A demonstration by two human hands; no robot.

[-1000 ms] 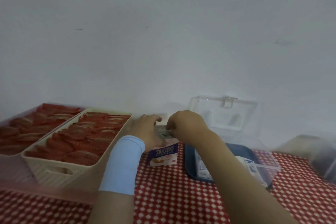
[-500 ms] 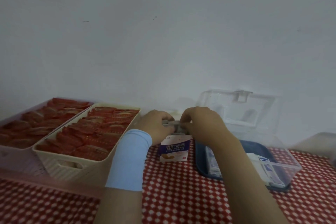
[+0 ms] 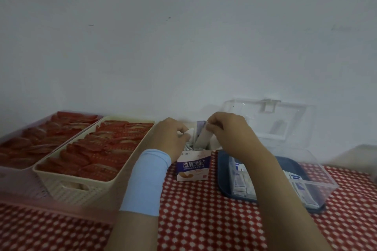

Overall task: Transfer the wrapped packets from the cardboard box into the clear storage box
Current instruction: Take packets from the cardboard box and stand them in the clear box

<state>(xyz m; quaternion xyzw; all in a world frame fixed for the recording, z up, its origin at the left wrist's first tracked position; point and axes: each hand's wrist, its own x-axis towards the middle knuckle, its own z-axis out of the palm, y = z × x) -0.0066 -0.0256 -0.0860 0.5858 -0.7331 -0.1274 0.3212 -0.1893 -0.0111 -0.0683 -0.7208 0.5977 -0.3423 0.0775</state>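
Right hand (image 3: 226, 128) pinches a blurred packet (image 3: 201, 137); left hand (image 3: 171, 134) grips the half-hidden cardboard box (image 3: 192, 169).

**Domestic setting, probably a home table used for sorting supplies.** A red tablecloth (image 3: 204, 220) with a small white print covers the surface, which stands against a plain white wall (image 3: 183, 36). Household plastic ware lines it. A cream perforated basket (image 3: 81, 193) and a pink translucent container (image 3: 20, 193) both hold red packets (image 3: 98, 155). A clear storage box (image 3: 285, 120) with a hinged lid stands near a small printed cardboard box (image 3: 192, 169).
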